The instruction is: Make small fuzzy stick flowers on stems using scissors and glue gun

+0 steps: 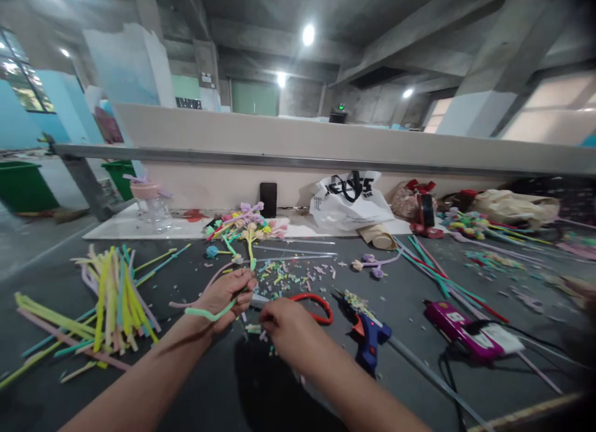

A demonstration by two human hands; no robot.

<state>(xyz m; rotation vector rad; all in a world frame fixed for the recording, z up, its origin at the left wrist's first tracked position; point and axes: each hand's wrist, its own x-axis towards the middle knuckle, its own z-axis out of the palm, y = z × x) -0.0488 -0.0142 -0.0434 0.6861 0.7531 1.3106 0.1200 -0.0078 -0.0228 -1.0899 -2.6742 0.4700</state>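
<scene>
My left hand (235,292) is closed around the stem of a pale yellow pipe-cleaner flower (250,236), which stands upright above the fingers. A mint-green pipe cleaner (209,315) bends out below the same hand and across the wrist. My right hand (285,325) is closed with its fingers curled; what they pinch, if anything, I cannot make out. Scissors with red handles (329,311) lie just behind the right hand, their blade partly covered by it. Small cut pipe-cleaner bits (286,275) are strewn over the dark table around both hands.
Loose pipe cleaners (109,301) are heaped at left. Finished flowers (246,218) lie in a bunch at the back. A blue glue gun (370,342) and a purple power strip (459,329) with cables occupy the right. Behind stand a phone (268,199) and a white bag (349,202).
</scene>
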